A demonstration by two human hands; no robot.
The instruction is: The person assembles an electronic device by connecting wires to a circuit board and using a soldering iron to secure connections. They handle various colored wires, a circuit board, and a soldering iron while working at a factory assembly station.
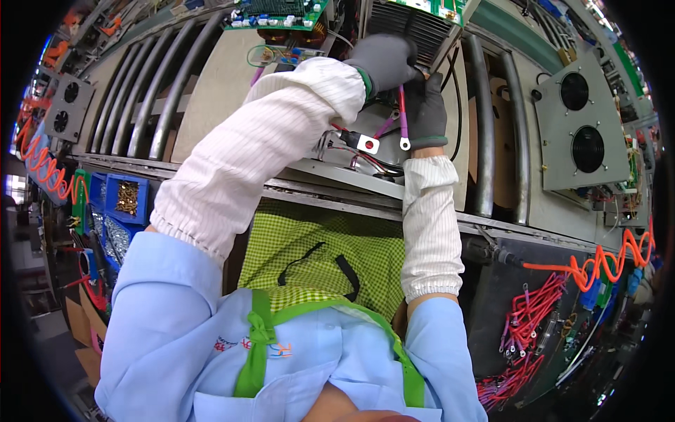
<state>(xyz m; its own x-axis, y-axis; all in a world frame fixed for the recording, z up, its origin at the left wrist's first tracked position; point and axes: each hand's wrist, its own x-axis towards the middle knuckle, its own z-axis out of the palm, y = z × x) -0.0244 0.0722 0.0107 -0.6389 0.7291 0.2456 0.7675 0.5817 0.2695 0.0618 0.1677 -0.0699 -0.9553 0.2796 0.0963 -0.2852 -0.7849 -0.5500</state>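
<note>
The left hand [383,65] is curling against the near side of the black heat sink [404,24]; the right hand [427,111] is reaching up just beside it. I cannot tell what the 2 hands are pinching, since the fingertips are mostly hidden. A red-and-purple cable [403,112] is extending between them, its ring lug [405,144] pointing toward the wearer. Right of the hands, a grey 2-fan panel [555,130] is resting on the surface [548,200].

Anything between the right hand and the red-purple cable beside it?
Nothing visible: the cable runs alongside the right hand. Its upper end disappears by the left hand; any grip there can't be seen.
</note>
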